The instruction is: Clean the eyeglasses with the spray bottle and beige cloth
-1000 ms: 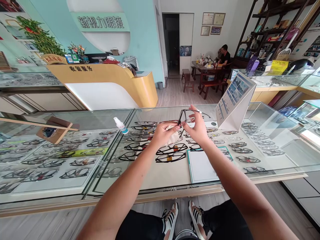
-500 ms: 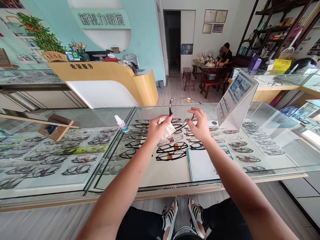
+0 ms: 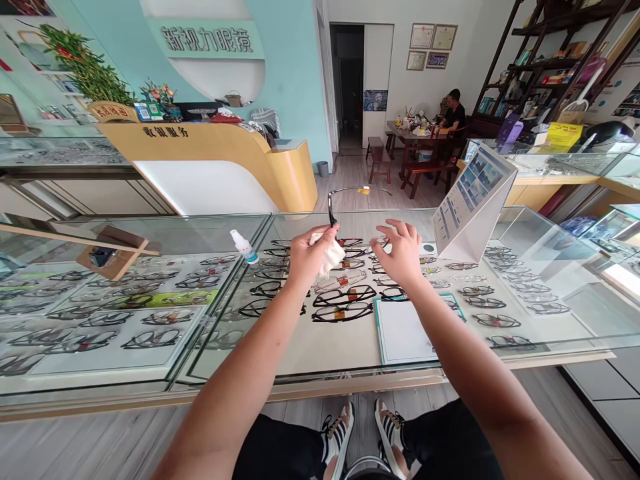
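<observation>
My left hand [image 3: 309, 257] is clenched on a white cloth [image 3: 333, 257] and black glasses [image 3: 331, 208]. Right hand [image 3: 404, 255] hangs loose and I can't tell its grip. The display case [image 3: 320, 357] under it holds rows of frames [image 3: 343, 312].

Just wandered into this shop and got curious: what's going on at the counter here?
A person at the glass counter holds a dark-framed pair of glasses up in the left hand, pinched together with a white cloth. The right hand is spread open just beside them, above rows of frames displayed under the glass. A small spray bottle sits further left.
</observation>
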The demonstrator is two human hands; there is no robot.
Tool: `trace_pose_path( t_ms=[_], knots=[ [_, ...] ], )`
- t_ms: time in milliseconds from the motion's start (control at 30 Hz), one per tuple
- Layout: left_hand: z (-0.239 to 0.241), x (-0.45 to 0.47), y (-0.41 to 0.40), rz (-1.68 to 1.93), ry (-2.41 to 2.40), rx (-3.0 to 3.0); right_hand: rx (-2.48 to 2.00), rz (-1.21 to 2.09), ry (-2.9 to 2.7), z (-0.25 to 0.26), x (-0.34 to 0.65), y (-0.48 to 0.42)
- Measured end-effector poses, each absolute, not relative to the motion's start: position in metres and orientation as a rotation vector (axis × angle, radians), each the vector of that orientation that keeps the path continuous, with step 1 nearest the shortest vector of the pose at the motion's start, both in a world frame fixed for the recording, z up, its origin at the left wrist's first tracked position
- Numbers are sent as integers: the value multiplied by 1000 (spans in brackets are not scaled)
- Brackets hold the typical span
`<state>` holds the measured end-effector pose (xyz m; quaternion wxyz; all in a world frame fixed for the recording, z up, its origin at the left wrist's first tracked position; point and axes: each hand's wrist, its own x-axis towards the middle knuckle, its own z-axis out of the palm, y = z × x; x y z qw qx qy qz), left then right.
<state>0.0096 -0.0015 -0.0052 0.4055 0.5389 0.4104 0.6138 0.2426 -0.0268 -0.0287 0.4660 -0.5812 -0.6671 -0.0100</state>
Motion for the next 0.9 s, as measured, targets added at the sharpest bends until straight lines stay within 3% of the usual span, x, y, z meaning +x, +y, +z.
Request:
trace_pose_path(
  t_ms=[300,900],
  knots=[
    [-14,27,-12,1432,859,1611,-1011,151,-1888,-27,221,-39],
    [-13,23,-14,1103,806,1783,-1015,673,-1529,-27,217,-36]
  ],
)
